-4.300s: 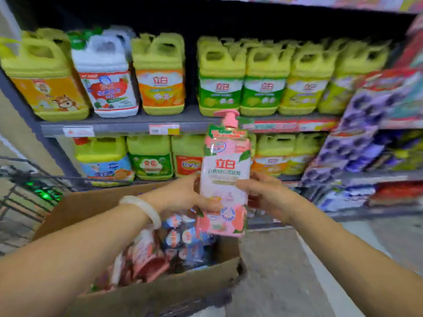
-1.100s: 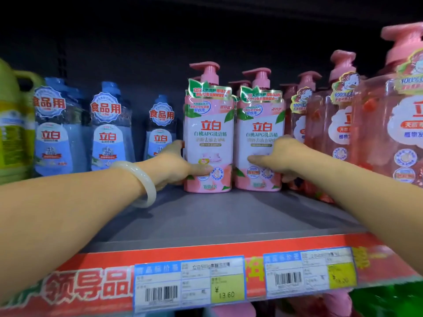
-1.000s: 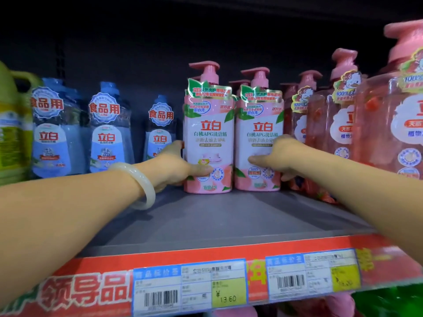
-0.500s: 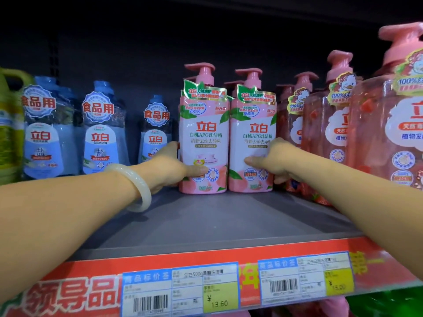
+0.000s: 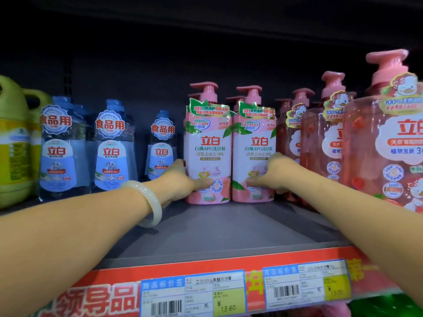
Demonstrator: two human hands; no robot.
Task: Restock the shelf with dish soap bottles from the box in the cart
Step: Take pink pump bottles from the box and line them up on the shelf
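- Both pump bottles had slid slightly left along the shelf.
- Left hand clasped the left bottle, right hand the right bottle; placement looked nearly finished.

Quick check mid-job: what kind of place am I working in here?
Most likely a supermarket or shop aisle, in the cleaning products section. The shelf carries rows of identical dish soap bottles, and its front edge holds barcoded price tags, one reading 13.60, on a red promotional strip.
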